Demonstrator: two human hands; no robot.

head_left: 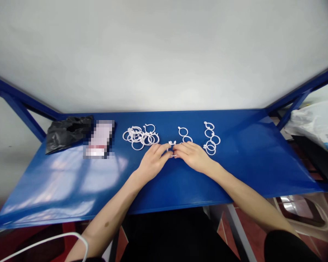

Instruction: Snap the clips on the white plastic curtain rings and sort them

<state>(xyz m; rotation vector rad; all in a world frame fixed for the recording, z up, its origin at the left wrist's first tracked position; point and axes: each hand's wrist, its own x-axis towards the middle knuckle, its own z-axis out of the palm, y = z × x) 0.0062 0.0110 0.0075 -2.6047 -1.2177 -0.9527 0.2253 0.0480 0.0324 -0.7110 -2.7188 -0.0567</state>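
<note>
My left hand (152, 162) and my right hand (194, 155) meet at the middle of a blue shelf (235, 171). Both pinch one small white plastic ring (172, 147) between their fingertips; the fingers hide most of it. A loose pile of several white rings (141, 136) lies just beyond my left hand. Two rings (184, 134) lie beyond my fingertips. A row of several rings (211, 138) lies beyond my right hand.
A crumpled black plastic bag (68, 132) lies at the shelf's far left, with a blurred-out flat item (100, 139) beside it. Blue frame bars (297, 98) rise at both ends. A white bag (317, 125) sits off to the right. A white wall stands behind.
</note>
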